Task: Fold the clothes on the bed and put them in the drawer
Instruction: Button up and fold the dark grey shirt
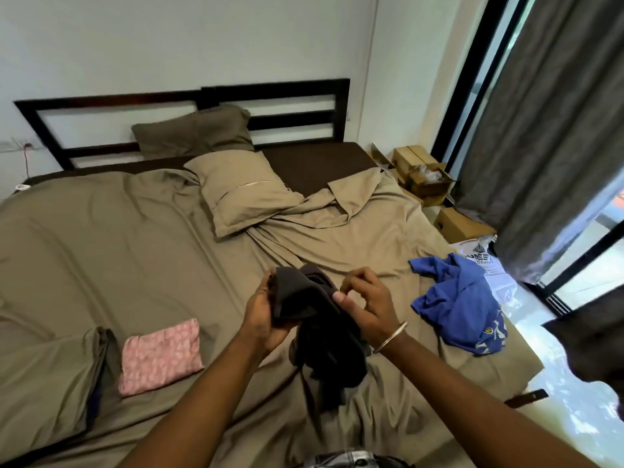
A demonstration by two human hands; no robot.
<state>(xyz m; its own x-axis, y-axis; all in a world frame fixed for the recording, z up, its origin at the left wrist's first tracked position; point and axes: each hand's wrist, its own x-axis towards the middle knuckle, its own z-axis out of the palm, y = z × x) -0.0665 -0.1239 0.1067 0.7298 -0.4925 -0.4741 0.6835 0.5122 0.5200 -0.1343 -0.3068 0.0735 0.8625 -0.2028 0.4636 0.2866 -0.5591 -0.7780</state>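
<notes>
My left hand (pixel 261 315) and right hand (pixel 366 305) pinch a dark garment (pixel 314 319); blue shirt (pixel 456 298) right of grip.

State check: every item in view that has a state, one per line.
Dark garment: held up over the bed, bunched, not yet folded.
Left hand: grips the dark garment.
Right hand: pinches the dark garment's edge.
Pink cloth: folded flat on the bed.
Blue shirt: crumpled, unfolded, at the bed's right edge.
Box: flaps open, on the floor.
Curtain: partly drawn.
</notes>
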